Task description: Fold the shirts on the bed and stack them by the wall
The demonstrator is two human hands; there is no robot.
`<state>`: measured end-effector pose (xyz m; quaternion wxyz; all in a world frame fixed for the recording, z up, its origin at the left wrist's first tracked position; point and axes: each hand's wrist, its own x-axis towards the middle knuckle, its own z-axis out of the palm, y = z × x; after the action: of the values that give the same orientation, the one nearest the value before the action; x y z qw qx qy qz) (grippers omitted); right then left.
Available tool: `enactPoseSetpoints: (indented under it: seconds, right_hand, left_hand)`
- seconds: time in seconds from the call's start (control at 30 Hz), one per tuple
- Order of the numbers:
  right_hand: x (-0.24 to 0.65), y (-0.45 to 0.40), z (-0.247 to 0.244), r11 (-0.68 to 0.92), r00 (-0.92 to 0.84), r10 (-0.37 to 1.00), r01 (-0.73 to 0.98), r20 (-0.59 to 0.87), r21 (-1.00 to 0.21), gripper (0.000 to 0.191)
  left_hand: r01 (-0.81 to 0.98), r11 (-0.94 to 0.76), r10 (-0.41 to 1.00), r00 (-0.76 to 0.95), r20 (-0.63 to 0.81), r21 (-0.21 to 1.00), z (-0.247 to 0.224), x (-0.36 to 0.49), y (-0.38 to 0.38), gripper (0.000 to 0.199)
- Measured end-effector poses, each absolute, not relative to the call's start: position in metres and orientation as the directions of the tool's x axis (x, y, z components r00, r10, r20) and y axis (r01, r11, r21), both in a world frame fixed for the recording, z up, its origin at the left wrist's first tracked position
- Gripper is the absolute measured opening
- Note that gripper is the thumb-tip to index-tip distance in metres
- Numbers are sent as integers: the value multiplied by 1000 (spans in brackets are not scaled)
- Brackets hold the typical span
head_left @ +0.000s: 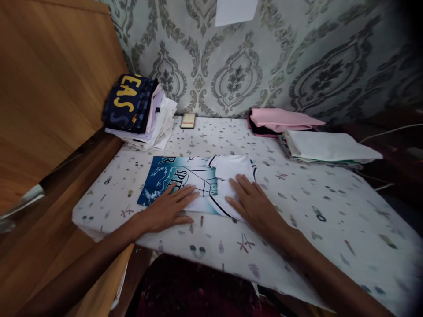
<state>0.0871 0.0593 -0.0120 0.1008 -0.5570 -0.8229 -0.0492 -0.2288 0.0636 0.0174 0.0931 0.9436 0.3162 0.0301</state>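
Observation:
A folded blue and white printed shirt lies flat on a table with a patterned white cover. On the shirt's lower left part rests my left hand, its fingers spread and pointing right. My right hand lies on the white part at the shirt's right end, fingers apart and palm down. Neither hand grips the cloth.
At the back left, a tall stack of folded clothes stands beside a wooden panel. A small card-like item lies near the wall. Folded pink cloth and a white folded pile are at the back right.

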Motion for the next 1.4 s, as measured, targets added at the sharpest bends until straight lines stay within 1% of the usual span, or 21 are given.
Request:
enactPoseSetpoints:
  seconds: [0.17,0.33,0.53,0.73,0.97,1.03,1.1,1.17,1.27,1.3,1.33,1.4]
  right_hand:
    - [58,69,4,470,-453,872,880,186,-62,67]
    - [23,77,9,565,-544,820,819,177,-96,65]
    - [13,72,2,549,-530,833,827,156,-122,58]
    - [13,68,16,536,-525,844,834,107,-131,55]
    - [16,66,17,547,-527,834,826,161,-133,54]
    - [17,65,18,552,-529,831,824,172,-131,53]
    - [15,63,22,558,-530,825,820,198,-130,49]
    - [5,60,28,593,-555,796,796,242,-123,41]
    - [-26,55,41,705,-660,700,700,271,-113,27]
    - [-39,53,44,745,-703,660,657,263,-114,23]
    - [-54,51,47,779,-741,624,616,249,-117,22]
    - [-83,47,47,823,-794,567,554,221,-122,23]
  left_hand:
    - [701,-694,714,700,24,163,13,-259,64,73]
    - [729,-677,736,673,73,101,7,-264,62,73]
    - [779,-627,777,623,86,20,2,-282,56,76]
    - [793,-609,789,605,105,7,0,-297,51,74]
    - [779,-627,769,620,155,-5,-9,-301,50,79]
    - [772,-635,766,626,149,25,-10,-305,52,76]
    - [770,-629,776,616,135,104,-5,-312,58,71]
    - [781,-573,819,560,130,248,5,-318,72,64]
    - [775,-391,915,387,117,495,27,-324,111,58]
    - [771,-334,938,329,111,542,33,-325,128,56]
    - [780,-285,956,276,101,558,38,-326,145,54]
    - [844,-169,986,148,83,509,43,-325,178,43]
